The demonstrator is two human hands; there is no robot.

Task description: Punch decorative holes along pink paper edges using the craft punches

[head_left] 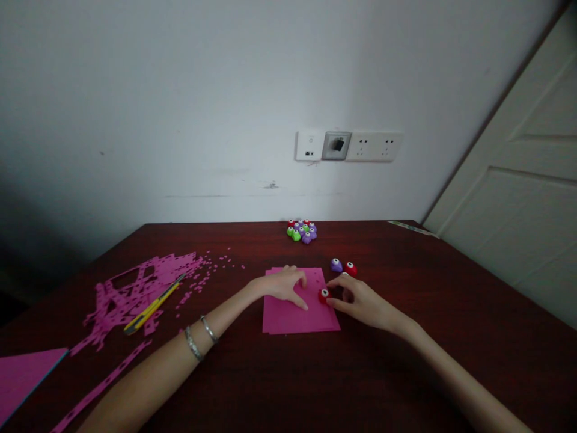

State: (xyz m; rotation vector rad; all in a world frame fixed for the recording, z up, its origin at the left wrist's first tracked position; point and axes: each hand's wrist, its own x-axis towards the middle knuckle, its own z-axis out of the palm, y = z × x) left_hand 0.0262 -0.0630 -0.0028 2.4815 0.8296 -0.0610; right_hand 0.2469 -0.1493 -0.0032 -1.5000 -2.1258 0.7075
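Observation:
A small stack of pink paper sheets (288, 319) lies on the dark red-brown table (369, 367). My left hand (285, 285) rests on the upper part of the sheets, thumb and fingers apart, with nothing held. At the right edge of the paper, my right hand (356, 300) has its thumb and forefinger around a small red craft punch (323, 296) with a white and black top. Small marks or paper bits show on the paper near it. Just beyond that hand sit a purple punch (336, 265) and another red punch (350, 269), with one more partly hidden by my fingers.
Several red, purple and green punches (302, 230) are grouped near the wall. On the left, a yellow utility knife (153, 305) lies on punched pink scraps (130, 294), with tiny cut-outs (198, 279) scattered beside them. A long punched strip (101, 385) and pink sheet (27, 379) lie nearer.

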